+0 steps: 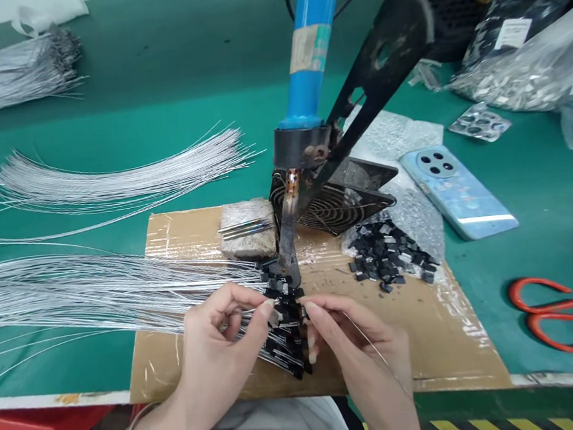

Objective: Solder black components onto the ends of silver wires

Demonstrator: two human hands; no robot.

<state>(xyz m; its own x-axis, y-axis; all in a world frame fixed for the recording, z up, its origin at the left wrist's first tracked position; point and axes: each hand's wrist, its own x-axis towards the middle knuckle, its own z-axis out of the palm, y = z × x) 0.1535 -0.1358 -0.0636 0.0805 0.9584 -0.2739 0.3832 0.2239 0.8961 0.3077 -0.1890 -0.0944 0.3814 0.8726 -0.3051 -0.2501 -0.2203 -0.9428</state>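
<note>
My left hand (227, 340) is closed, thumb and index finger pinching something small and greyish at the tips. My right hand (361, 349) is closed too, its fingertips beside a small dark piece with metal contacts; what exactly they grip is partly hidden. A thin metallic wire (373, 344) runs across the right hand toward the wrist. Beneath both hands lie white wires (172, 282) with black connectors (280, 342) on their ends. Just beyond the fingertips, a blue-handled soldering iron (306, 59) points downward in a black clamp arm (379, 73), its flat tip close to the connectors.
Cardboard (439, 349) covers the work spot. Behind it stand a black fan (335, 200) and a block (248, 235) with metal rods. Loose black pieces (390, 253), a phone (457, 190) and red-handled scissors (561, 315) lie right. Another white wire bundle (122, 176) lies left.
</note>
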